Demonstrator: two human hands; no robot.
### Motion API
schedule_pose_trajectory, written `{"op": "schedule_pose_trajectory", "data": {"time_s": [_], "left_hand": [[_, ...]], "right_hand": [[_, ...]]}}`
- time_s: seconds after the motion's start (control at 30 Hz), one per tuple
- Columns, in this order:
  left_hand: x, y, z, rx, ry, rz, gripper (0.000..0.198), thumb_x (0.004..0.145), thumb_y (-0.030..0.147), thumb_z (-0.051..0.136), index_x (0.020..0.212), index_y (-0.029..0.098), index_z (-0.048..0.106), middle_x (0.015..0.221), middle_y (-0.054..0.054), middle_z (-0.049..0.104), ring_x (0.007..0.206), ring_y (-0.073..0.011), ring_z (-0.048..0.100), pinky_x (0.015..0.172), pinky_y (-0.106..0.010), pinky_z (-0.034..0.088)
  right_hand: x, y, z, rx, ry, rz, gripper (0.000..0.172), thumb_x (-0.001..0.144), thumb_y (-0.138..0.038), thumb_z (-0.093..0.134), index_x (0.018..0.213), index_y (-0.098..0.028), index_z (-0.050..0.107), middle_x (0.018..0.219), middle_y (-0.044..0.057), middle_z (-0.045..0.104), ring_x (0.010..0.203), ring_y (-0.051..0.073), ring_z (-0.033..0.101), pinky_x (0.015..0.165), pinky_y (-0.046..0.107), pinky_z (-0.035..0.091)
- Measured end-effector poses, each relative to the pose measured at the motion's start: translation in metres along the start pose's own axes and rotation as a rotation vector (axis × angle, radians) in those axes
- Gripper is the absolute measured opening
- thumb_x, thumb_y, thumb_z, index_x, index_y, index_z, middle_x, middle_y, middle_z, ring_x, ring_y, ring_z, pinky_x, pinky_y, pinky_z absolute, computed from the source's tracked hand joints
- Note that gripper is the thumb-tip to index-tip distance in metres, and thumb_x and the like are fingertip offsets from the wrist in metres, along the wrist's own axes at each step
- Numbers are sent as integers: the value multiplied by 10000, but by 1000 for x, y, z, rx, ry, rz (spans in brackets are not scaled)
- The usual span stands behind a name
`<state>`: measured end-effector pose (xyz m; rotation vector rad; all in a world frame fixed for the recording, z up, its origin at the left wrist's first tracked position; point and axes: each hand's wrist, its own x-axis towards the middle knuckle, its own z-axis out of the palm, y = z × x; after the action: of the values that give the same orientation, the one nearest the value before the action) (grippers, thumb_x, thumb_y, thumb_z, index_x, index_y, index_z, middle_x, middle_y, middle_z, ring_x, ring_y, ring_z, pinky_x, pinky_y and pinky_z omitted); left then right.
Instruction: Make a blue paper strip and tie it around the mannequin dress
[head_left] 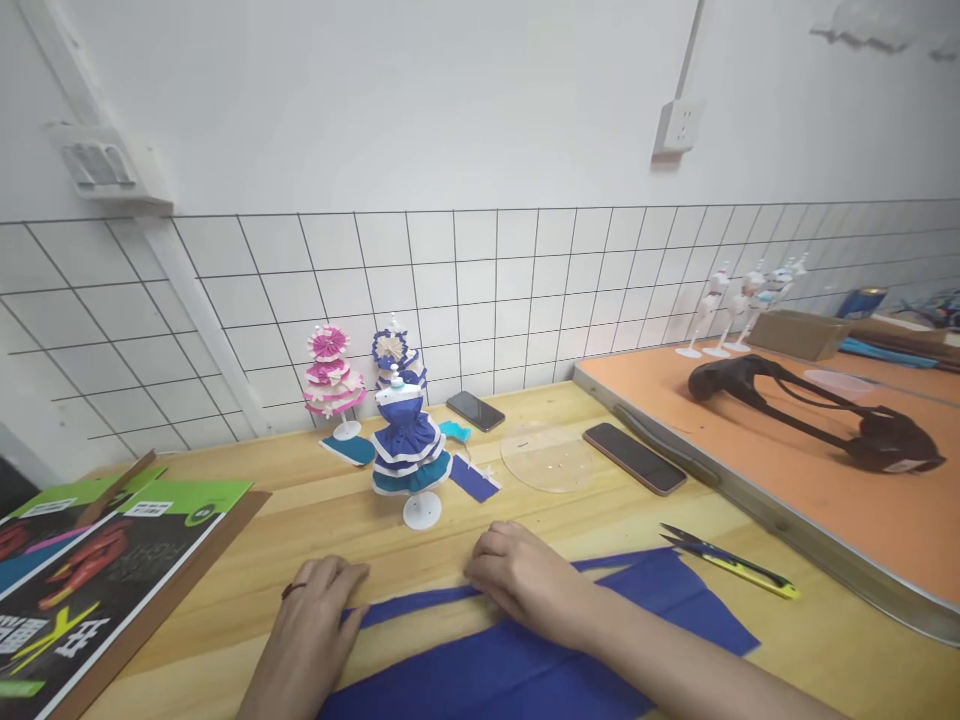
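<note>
A narrow blue strip (420, 603) runs across the wooden table between my hands. My left hand (319, 610) has its thumb and fingers around the strip's left end. My right hand (517, 575) is curled over the strip farther along, fingertips down on it. Below the strip lies a large blue sheet (480, 672), partly under my right forearm. Yellow-handled snips (739, 565) rest just beyond the sheet's right corner. A small stand wearing a blue and teal tiered dress (409, 440) is upright behind my hands.
Behind are a pink dress stand (330, 370), another blue one (390, 350), a phone (476, 410) and a second phone (636, 457). A clear disc (546, 458) lies between. Boxes (127, 570) sit left; an orange board (810, 470) holding a black strap item (795, 410) is right.
</note>
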<state>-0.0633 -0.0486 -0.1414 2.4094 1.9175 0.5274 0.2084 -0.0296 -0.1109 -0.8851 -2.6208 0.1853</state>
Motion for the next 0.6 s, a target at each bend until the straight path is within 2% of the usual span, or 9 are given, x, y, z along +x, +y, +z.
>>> {"op": "schedule_pose_trajectory", "data": {"time_s": [0.07,0.17,0.3,0.4,0.6], "left_hand": [[1,6,3,-40,17,97,211,798,156,491,937,211,640,878,-64,614,872,-230,555,779,-349,418],[3,21,9,-145,-48,175,238,861,163,412,927,214,635,825,-52,609,821,-204,562,752,-332,429],[4,36,15,-259,-153,113,181,857,218,469,944,203,627,875,-53,628,849,-193,585,765,-303,447],[3,40,15,-259,-193,64,154,824,214,526,938,196,627,887,-53,635,858,-201,592,767,-305,449],[2,48,7,-201,-221,45,139,844,199,483,848,188,622,857,-46,634,847,-194,586,754,-305,429]], "right_hand": [[6,5,9,-32,-21,30,243,918,-227,406,831,-175,628,792,39,622,761,147,527,699,246,366],[11,9,20,-68,-55,41,224,901,-240,449,778,-179,627,754,25,622,735,141,540,665,234,356],[11,6,24,-78,-67,35,260,907,-288,441,753,-181,622,731,21,619,716,141,542,644,237,345],[8,4,24,-63,-69,29,289,917,-324,418,767,-183,622,739,25,616,726,146,541,651,242,342],[4,9,25,-98,-115,27,263,911,-212,408,743,-181,608,745,24,603,720,141,542,640,240,338]]}}
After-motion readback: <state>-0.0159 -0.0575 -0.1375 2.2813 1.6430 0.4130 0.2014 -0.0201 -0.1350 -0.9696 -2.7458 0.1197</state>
